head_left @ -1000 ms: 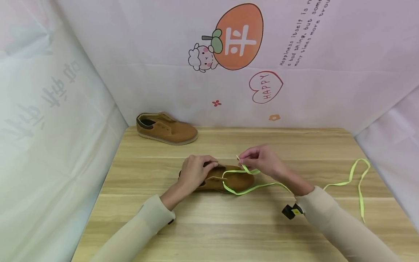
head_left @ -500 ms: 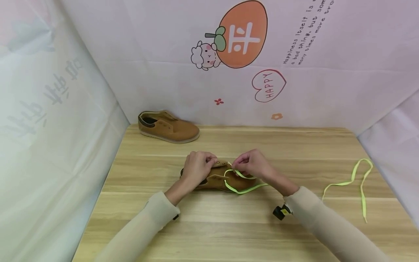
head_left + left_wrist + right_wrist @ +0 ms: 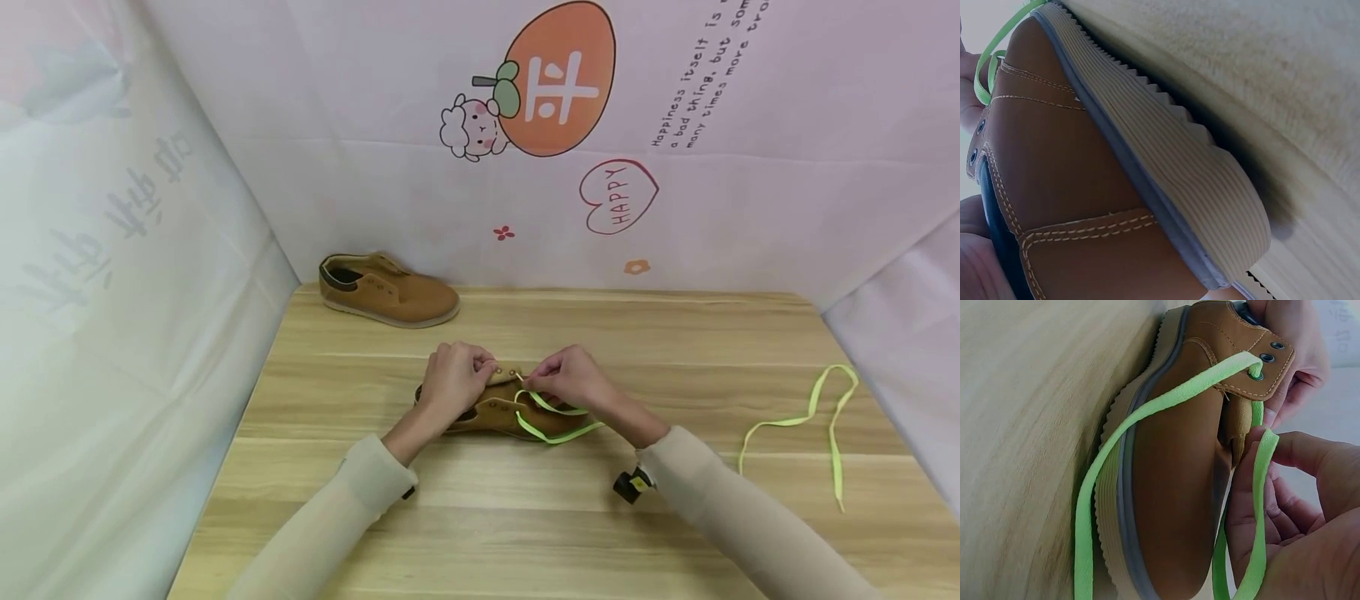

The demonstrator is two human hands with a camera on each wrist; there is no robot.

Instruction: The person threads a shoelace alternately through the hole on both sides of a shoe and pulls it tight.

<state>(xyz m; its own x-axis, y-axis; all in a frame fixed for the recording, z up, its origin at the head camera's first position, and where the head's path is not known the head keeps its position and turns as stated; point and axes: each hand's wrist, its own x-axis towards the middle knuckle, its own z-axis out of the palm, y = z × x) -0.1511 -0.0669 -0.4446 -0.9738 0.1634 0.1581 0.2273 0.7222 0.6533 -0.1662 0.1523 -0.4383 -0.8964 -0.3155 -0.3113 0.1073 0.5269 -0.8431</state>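
A brown shoe [image 3: 483,421] lies on the tabletop with its toe to the right. The left hand [image 3: 452,385] reaches over its opening and pinches the far eyelet flap [image 3: 504,375]. Close to that flap, the right hand [image 3: 573,385] pinches a flat neon-green shoelace [image 3: 1147,409] near its pale tip. In the right wrist view, the lace passes through the eyelet nearest the toe on the near flap [image 3: 1254,378], and a stretch of it runs between thumb and fingers. Whether the tip has entered a far eyelet, I cannot tell.
A second brown shoe [image 3: 416,300], without a lace, stands at the back left of the wooden table [image 3: 525,533]. The lace's other end [image 3: 813,408] trails loosely to the right. Printed white cloth [image 3: 360,183] hangs behind and at both sides.
The right hand has moved left, bringing the lace tip up to the far flap. More eyelets show on that flap, which the left hand still pinches.
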